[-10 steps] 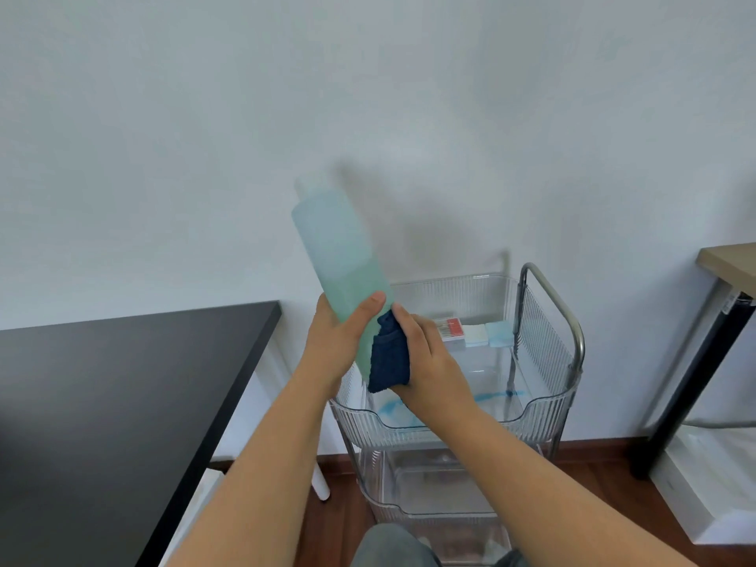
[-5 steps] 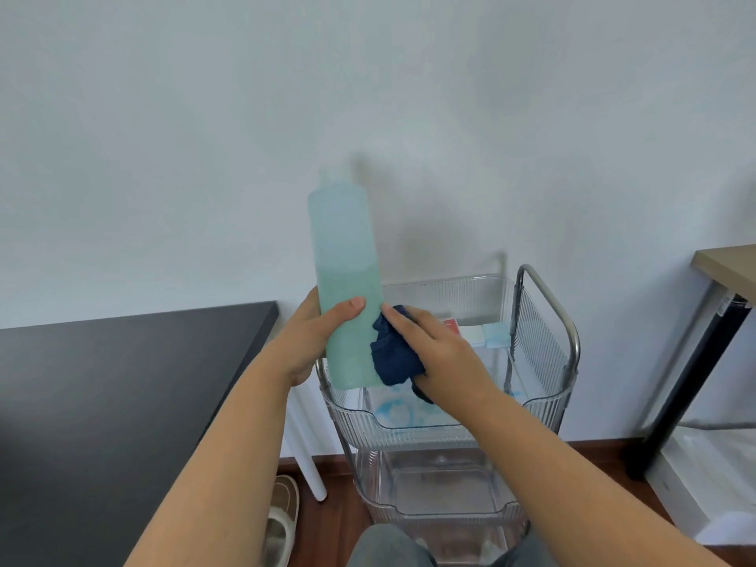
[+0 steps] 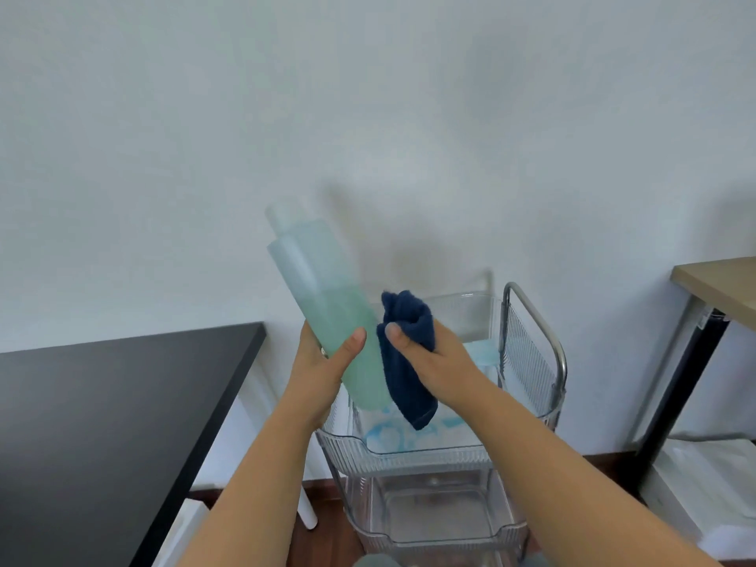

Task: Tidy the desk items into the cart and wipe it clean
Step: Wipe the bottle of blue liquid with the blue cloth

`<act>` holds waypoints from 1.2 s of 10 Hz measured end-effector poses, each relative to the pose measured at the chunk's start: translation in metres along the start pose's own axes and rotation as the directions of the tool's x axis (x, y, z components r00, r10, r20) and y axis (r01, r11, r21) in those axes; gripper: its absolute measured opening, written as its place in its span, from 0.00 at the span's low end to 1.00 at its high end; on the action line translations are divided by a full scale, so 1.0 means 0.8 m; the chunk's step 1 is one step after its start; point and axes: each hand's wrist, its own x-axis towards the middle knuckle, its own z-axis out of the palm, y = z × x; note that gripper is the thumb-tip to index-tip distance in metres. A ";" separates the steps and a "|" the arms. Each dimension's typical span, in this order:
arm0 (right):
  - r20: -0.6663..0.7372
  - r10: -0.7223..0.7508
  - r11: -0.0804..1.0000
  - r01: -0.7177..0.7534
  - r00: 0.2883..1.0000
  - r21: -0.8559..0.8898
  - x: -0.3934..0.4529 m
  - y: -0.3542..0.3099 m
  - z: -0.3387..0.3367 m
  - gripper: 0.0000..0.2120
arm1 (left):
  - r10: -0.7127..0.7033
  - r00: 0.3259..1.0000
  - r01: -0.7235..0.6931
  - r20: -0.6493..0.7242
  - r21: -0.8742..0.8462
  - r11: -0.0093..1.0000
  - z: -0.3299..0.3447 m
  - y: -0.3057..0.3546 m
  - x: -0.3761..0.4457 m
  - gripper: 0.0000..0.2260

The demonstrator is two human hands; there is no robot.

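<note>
My left hand (image 3: 325, 362) grips a tall pale green bottle (image 3: 327, 304), tilted with its top leaning left, above the clear cart (image 3: 433, 454). The bottle looks motion-blurred and is part full of green liquid. My right hand (image 3: 439, 362) holds a dark blue cloth (image 3: 407, 362) bunched against the bottle's right side; a flap hangs down over the cart's top tray. The black desk (image 3: 106, 423) lies at the left with nothing on the part in view.
The cart has a metal handle (image 3: 536, 321) on its right side, a light blue item (image 3: 484, 349) in the top tray and a lower tray (image 3: 437, 521). A wooden table (image 3: 720, 292) with a black leg stands at right. White wall behind.
The bottle stood near upright half a second ago and now tilts left again. The cloth has shifted up along the bottle's side, with my right hand turned.
</note>
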 end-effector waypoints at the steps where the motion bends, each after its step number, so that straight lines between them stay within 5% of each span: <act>1: 0.078 -0.077 0.985 0.088 0.994 -0.151 -0.007 0.015 0.019 0.23 | -0.001 0.997 0.001 -0.083 0.000 1.000 0.012 0.000 0.004 0.28; 3: 0.056 0.116 0.967 -0.100 0.992 -0.234 -0.029 0.044 -0.003 0.21 | -0.078 0.969 0.059 -0.235 -0.086 0.995 0.025 -0.008 0.031 0.26; 4: -0.112 0.161 0.944 -0.186 0.981 -0.274 -0.025 0.027 -0.034 0.10 | -0.111 0.978 0.105 -0.178 -0.041 0.994 0.039 -0.018 0.050 0.31; 5: -0.255 0.144 0.939 -0.214 0.956 -0.271 -0.013 0.011 -0.068 0.12 | -0.136 0.983 0.145 -0.123 0.065 0.987 0.062 -0.041 0.069 0.34; 8: -0.389 0.317 0.948 -0.303 0.865 0.100 0.006 -0.004 -0.148 0.06 | -0.280 0.960 0.272 0.003 0.229 0.935 0.148 -0.135 0.106 0.34; 12: -0.298 0.148 0.878 -0.264 0.943 -0.400 0.001 0.009 -0.147 0.07 | -0.312 0.945 0.260 0.096 0.358 0.897 0.213 -0.167 0.113 0.34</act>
